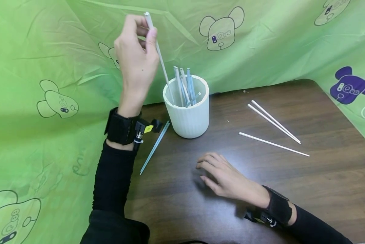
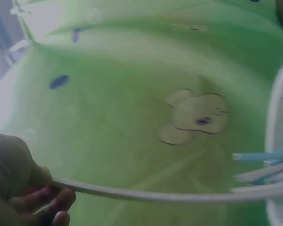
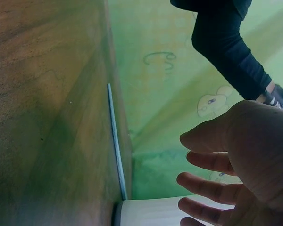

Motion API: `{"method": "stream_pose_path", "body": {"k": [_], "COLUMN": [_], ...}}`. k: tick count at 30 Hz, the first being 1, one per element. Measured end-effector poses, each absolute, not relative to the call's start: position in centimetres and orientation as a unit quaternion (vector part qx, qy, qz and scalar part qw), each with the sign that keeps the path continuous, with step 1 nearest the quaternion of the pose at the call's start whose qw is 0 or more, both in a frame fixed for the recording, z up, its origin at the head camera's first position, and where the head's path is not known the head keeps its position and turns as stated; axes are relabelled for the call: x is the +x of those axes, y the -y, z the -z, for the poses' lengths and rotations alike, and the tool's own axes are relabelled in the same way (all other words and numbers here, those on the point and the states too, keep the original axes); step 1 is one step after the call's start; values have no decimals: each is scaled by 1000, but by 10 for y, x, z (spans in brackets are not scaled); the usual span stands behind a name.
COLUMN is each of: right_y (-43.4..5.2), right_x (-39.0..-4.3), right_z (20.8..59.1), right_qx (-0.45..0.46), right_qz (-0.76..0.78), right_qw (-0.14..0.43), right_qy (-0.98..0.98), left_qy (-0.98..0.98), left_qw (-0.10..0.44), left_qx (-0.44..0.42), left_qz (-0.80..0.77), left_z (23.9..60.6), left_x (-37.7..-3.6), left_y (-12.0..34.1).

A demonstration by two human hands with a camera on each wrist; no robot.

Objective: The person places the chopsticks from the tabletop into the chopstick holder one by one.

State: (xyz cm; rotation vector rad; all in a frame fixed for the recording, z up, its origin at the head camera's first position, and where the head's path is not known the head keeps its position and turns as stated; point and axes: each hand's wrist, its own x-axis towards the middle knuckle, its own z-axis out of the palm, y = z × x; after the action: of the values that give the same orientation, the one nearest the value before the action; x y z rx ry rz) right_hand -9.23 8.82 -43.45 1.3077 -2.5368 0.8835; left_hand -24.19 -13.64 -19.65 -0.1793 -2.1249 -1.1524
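The left hand [image 1: 136, 54] is raised above the bench [image 1: 323, 176], its grip pinched on the top end of a white stick [image 1: 158, 51] between thumb and fingertips. The stick slants down to the right, and its lower end sits inside the white cup [image 1: 188, 118], against the near-left inner wall. In the left wrist view the same stick [image 2: 151, 194] runs from the curled fingers [image 2: 47, 202] across to the cup's rim [image 2: 276, 117], blurred but unbroken.

The cup stands upright on the bench near the back edge, with several more white and blue sticks [image 1: 184, 84] standing in it and leaning together.

The right hand [image 1: 225, 176] lies low over the bench in front of the cup, palm down, grip wide and loose with fingers spread, holding nothing. The right wrist view shows its fingers [image 3: 212, 186] relaxed and apart.

A blue stick [image 1: 155, 147] lies flat on the bench just left of the cup, by the left wrist. Three white sticks [image 1: 274, 130] lie on the bench well to the right, two close together and one nearer the front.

A green cloth [image 1: 48, 67] printed with bear heads covers the back and sides.
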Motion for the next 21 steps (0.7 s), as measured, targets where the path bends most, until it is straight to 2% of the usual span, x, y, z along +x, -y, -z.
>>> {"method": "stream_pose_path", "body": {"k": [9, 15, 21], "right_y": [-91, -93, -93], "right_x": [-92, -93, -92], "right_z": [438, 439, 440], "right_qx": [425, 419, 416], "right_qz": [-298, -301, -303], "right_qw": [71, 68, 64], "right_qy": [852, 854, 855], "left_qy": [887, 914, 951], "left_qw": [232, 160, 42], "left_qx": [-50, -24, -6], "left_qz": [397, 371, 307], "left_z": [238, 251, 263], "left_x": [-270, -279, -287], "left_y": [137, 133, 131]}}
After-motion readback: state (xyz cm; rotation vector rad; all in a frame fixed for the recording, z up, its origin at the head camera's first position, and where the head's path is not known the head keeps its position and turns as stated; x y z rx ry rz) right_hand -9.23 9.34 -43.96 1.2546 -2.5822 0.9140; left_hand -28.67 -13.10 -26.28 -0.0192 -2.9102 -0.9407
